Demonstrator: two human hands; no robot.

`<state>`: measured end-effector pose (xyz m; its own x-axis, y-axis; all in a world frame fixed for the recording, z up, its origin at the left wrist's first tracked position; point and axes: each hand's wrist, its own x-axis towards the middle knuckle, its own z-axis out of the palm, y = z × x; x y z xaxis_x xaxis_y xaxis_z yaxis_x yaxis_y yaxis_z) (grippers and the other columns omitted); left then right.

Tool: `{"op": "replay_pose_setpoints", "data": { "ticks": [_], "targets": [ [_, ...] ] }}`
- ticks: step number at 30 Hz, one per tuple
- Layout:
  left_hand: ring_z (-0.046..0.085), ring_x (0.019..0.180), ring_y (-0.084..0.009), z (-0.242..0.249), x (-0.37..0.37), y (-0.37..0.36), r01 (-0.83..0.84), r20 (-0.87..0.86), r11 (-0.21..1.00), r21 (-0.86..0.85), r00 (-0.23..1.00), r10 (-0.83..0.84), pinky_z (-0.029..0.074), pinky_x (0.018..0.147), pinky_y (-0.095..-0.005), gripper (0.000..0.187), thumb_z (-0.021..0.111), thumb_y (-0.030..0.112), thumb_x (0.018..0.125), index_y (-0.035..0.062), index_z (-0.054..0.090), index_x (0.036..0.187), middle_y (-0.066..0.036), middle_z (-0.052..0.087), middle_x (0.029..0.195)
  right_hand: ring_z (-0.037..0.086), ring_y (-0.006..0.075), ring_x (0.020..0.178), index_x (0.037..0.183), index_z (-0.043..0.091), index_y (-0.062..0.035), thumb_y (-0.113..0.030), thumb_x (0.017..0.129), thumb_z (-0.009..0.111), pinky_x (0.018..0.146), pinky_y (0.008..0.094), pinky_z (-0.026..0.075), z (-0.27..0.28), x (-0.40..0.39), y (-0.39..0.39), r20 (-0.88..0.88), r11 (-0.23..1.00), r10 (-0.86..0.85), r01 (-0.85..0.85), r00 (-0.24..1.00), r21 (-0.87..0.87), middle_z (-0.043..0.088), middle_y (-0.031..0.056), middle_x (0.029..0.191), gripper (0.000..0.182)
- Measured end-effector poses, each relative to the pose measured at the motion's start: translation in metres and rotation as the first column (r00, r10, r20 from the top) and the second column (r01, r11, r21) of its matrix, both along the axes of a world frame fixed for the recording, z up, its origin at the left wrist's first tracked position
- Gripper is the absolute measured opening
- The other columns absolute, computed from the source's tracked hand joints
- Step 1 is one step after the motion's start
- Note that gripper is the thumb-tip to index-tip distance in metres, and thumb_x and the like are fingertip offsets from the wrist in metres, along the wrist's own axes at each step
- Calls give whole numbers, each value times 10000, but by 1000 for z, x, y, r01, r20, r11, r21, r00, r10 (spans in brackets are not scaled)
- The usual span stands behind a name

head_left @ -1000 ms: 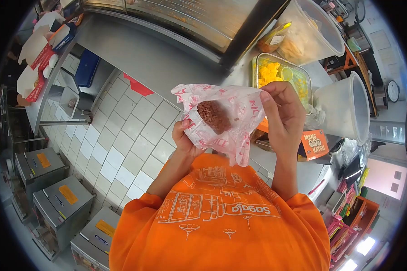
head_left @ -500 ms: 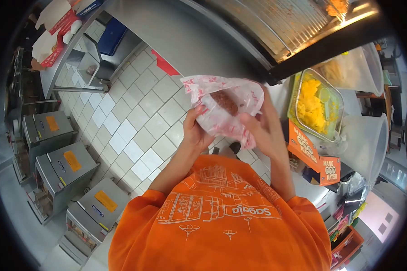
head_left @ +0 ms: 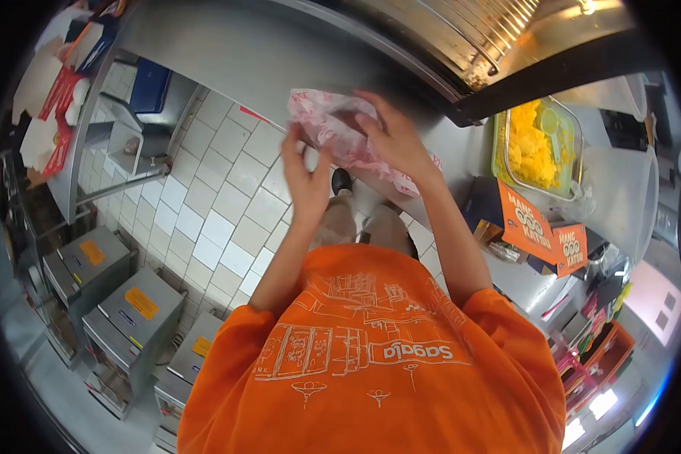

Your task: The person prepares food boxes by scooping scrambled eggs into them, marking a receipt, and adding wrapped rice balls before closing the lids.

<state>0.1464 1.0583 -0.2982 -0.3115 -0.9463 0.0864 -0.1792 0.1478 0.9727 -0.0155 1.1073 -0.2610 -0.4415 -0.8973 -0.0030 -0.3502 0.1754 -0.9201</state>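
A white paper wrapper (head_left: 327, 130) with red print is held out in front of me, over the edge of the steel counter. Its opening is partly folded over, and a dark brown food piece inside shows only dimly. My right hand (head_left: 401, 142) grips the upper right side, thumb at the opening and fingers round the back. At the lower left edge, my left hand (head_left: 307, 180) pinches the paper between thumb and fingers; its fingertips are partly hidden and somewhat blurred.
A lit warming cabinet (head_left: 499, 45) with a wire rack stands ahead on the right. Beside it are a glass dish of yellow shredded food (head_left: 533, 151) with a scoop and orange boxes (head_left: 528, 219). Grey counter units (head_left: 132, 314) line the left, with tiled floor (head_left: 212, 204) between.
Both hands have moved forward and slightly left with the wrapper. Its wide opening has narrowed, so the brown food is less visible. The view has shifted a little.
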Motion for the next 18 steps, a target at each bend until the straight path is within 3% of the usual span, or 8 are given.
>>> {"op": "replay_pose_setpoints", "data": {
  "ticks": [1,3,4,6,7,9,11,18],
  "targets": [
    [520,1109,-258,-2,10,-6,18,-5,1000,5,1000,-18,449,900,-370,603,652,119,856,-57,368,1357,-173,500,1246,569,371,1039,1185,547,-7,-144,870,551,898,378,445,2,2,4,-5,1000,-18,18,1000,5,584,220,1133,343],
    [527,1158,-280,20,24,-25,37,189,953,-300,982,21,441,947,-398,595,707,98,811,6,431,1329,-152,516,1281,580,390,945,1137,557,-17,-102,823,594,835,419,465,11,12,12,-283,981,-191,175,940,-82,587,216,1027,327],
    [530,1160,-307,26,28,-38,169,203,956,-238,972,-121,433,954,-411,562,723,88,778,8,478,1277,-158,537,1258,580,390,945,1137,557,-17,-102,823,594,835,419,465,15,18,15,-295,982,-186,169,937,-82,587,216,1027,327],
    [536,1149,-301,39,18,-58,276,230,914,-298,950,-212,424,956,-411,543,728,98,777,21,492,1260,-147,555,1236,581,380,886,1078,559,-26,-37,788,602,775,435,472,18,32,16,-322,933,-353,356,878,-53,570,200,959,293],
    [543,1138,-295,42,15,-69,399,283,849,-347,907,-311,415,957,-410,524,732,107,776,35,506,1243,-136,572,1213,581,380,886,1078,559,-26,-37,788,602,775,435,472,16,36,15,-323,931,-358,360,876,-56,570,200,959,293],
    [568,1048,-268,41,4,-91,445,330,788,-425,887,-323,406,919,-378,465,731,86,756,62,558,1188,-84,625,1089,574,369,864,1021,558,-12,7,788,586,725,436,470,13,44,19,-258,930,-359,368,897,-13,564,182,937,236],
    [570,955,-226,38,0,-112,673,458,525,-521,739,-494,395,873,-352,389,716,45,721,80,620,1097,-27,636,976,567,361,853,1020,564,-12,17,784,585,720,434,463,12,55,29,-338,934,-350,353,874,-55,562,172,924,239],
    [567,934,-197,11,15,-137,693,505,242,-679,680,-531,403,856,-354,263,687,-1,681,80,650,928,1,624,920,543,327,866,1003,587,-36,14,749,630,756,426,444,-17,75,54,-626,974,-225,176,746,-141,550,133,908,263]
  ]
}}
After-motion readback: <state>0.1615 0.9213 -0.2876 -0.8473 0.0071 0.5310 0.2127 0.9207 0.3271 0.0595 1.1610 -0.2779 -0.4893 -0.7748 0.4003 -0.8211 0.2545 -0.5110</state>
